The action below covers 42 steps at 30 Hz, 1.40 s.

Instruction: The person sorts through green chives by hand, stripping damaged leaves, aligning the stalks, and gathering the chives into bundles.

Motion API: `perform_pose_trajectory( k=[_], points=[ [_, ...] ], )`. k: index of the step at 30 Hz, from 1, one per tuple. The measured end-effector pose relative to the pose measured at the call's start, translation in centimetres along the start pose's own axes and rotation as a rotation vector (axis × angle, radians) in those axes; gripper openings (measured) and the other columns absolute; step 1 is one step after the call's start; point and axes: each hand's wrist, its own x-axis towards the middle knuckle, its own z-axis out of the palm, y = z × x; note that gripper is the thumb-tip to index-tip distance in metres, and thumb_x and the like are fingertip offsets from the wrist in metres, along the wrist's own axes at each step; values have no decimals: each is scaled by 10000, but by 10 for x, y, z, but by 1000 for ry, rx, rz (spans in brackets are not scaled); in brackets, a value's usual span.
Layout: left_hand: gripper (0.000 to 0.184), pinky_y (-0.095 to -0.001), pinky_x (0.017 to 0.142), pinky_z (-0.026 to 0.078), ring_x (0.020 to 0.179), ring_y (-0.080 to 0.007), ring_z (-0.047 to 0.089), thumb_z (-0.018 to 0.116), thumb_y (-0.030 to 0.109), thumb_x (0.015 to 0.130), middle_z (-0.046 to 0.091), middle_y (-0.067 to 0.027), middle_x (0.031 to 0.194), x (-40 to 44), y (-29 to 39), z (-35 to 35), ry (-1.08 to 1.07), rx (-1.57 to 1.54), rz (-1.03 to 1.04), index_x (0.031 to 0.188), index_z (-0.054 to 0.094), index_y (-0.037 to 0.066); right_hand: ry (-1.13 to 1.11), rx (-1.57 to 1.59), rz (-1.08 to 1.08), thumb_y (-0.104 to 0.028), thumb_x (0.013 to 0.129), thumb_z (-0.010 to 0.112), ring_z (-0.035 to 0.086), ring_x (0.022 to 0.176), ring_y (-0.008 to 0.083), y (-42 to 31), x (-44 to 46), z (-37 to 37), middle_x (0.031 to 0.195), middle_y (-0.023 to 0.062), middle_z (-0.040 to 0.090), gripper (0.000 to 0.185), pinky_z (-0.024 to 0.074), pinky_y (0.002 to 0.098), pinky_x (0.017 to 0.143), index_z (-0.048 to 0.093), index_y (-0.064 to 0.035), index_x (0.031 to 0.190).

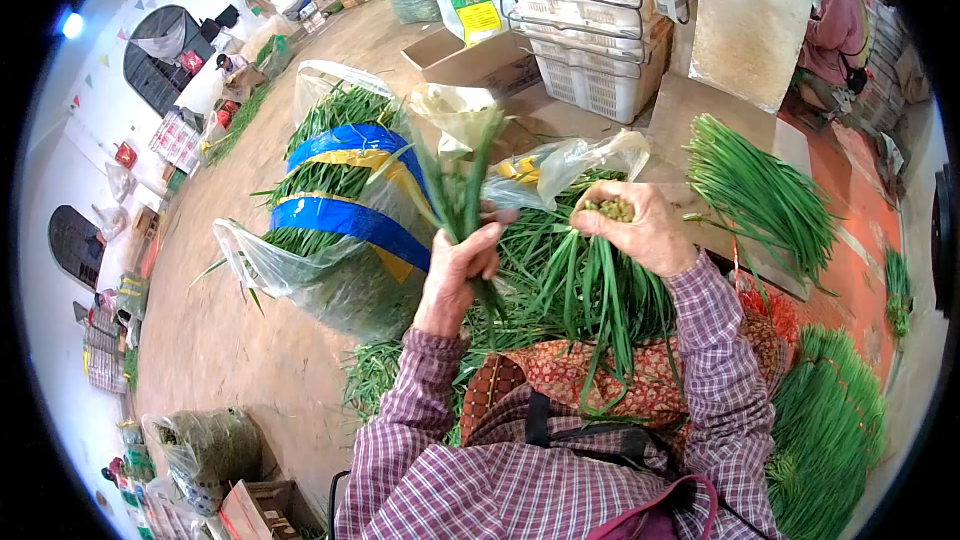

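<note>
My left hand is closed around a few long green stalks, which stand up above the fist and are smeared by motion. My right hand grips a bunch of flowering chives. Its yellowish-green buds show at the top of the fist, and the long green ends hang down over my lap. Beneath both hands lies a loose heap of green stalks, partly on a red patterned cloth. Left of the heap stands a clear plastic bag stuffed with more greens, with blue and yellow bands around it.
A neat bundle of green stalks lies on a board at right. More bundles stand at lower right. White crates are stacked ahead beside a cardboard box. A person in pink sits at upper right.
</note>
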Motion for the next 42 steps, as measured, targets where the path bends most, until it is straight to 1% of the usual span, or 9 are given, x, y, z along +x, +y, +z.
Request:
perform_pose_trajectory(
  k=[1, 4, 7, 11, 16, 20, 29, 32, 42],
  points=[
    [290, -191, 408, 331, 449, -10, 344, 684, 115, 811, 670, -55, 866, 4, -2, 4, -56, 1, -47, 1060, 595, -3, -21, -33, 30, -268, 797, 721, 555, 645, 87, -5, 0, 2, 709, 52, 642, 290, 460, 271, 606, 672, 9, 866],
    [295, -200, 437, 376, 491, -25, 418, 715, 76, 785, 640, -3, 829, 9, -3, 23, -159, -6, -96, 1059, 610, 44, 27, -42, -53, -277, 785, 734, 537, 617, 103, 12, 3, 11, 675, 68, 611, 308, 454, 289, 597, 671, 11, 871],
    [307, -203, 438, 368, 512, -37, 466, 749, 102, 764, 646, -12, 814, 10, -11, 23, -171, 82, -117, 1025, 605, 27, 25, -17, -24, -298, 781, 739, 552, 606, 129, 10, 2, 9, 681, 90, 624, 316, 463, 305, 602, 674, -2, 870],
    [305, -198, 437, 358, 512, -37, 471, 747, 87, 757, 642, -11, 800, 8, -15, 26, -135, 74, -81, 1019, 605, 22, 35, -64, -71, -307, 783, 729, 597, 594, 186, 19, 4, 15, 679, 132, 635, 305, 468, 326, 596, 671, -17, 858],
    [251, -205, 412, 303, 422, -27, 342, 674, 28, 779, 576, 10, 735, 7, -14, 24, -136, -16, -198, 1002, 558, 28, 19, -257, -87, -349, 805, 682, 610, 583, 314, 17, 2, 22, 657, 144, 623, 308, 462, 401, 551, 640, -47, 846],
    [229, -213, 398, 270, 397, -29, 266, 599, 3, 817, 483, 39, 663, 3, -18, 18, -176, -162, -276, 1037, 536, 12, -13, -446, -145, -359, 810, 668, 632, 627, 311, 6, -4, 28, 654, 126, 623, 289, 485, 417, 568, 612, -81, 864],
    [233, -202, 393, 274, 400, -16, 277, 576, -21, 833, 493, 40, 672, -14, -30, 0, -188, -416, -418, 1063, 541, -3, -118, -367, -343, -253, 812, 671, 650, 679, 246, 3, -12, 32, 737, 78, 648, 196, 511, 371, 598, 598, -80, 870],
    [226, -214, 417, 284, 407, -32, 273, 547, -20, 837, 434, 55, 594, -20, -26, 6, -107, -429, -417, 1063, 550, -26, -90, -435, -418, -219, 788, 679, 643, 699, 249, 8, -15, 38, 776, 66, 622, 222, 509, 361, 584, 558, -60, 884],
    [202, -211, 410, 255, 402, -23, 272, 571, -7, 831, 474, 60, 643, -24, -36, -4, -129, -474, -373, 1032, 555, 10, -36, -525, -319, -174, 760, 691, 635, 689, 239, 8, -25, 52, 816, 63, 628, 212, 508, 350, 579, 578, -61, 899]
  ],
)
